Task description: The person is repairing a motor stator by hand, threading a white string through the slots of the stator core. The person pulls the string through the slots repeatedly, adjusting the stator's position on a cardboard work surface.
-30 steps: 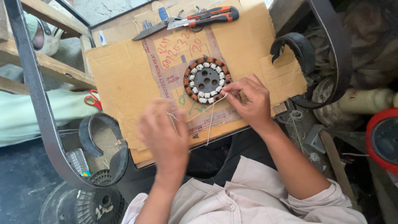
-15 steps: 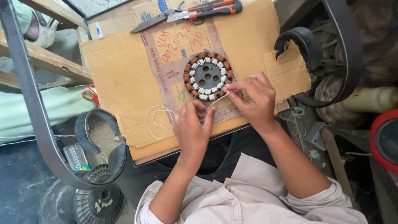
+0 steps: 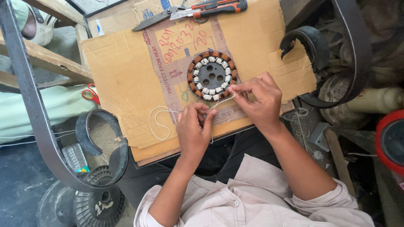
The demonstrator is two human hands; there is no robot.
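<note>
1. Compared with the head view of half a second ago, both hands sit a little closer together near the lower edge of the wound stator, and the loose loop of white thread lies a bit lower on the cardboard.

2. Head view, centre of the frame: the round stator (image 3: 211, 75), ringed with copper coils and white lacing, lies flat on a sheet of cardboard (image 3: 126, 75) that covers the person's lap.

3. Just right of centre, the right hand (image 3: 259, 100) pinches the white thread (image 3: 162, 122) between thumb and fingertips at the stator's lower right rim, touching the coils.

4. Below centre, the left hand (image 3: 194, 128) is closed on the same thread, drawing it taut towards the right hand; slack curls in a loop to its left on the cardboard.

5. In my judgement, lacing well here calls for steady tension from the left hand while the right seats the thread snugly between coils, so the slack loop does not snag or knot.

6. Along the upper edge lie pliers with orange handles (image 3: 219, 7); red-handled scissors (image 3: 90, 93) rest at the left, off the cardboard.
</note>
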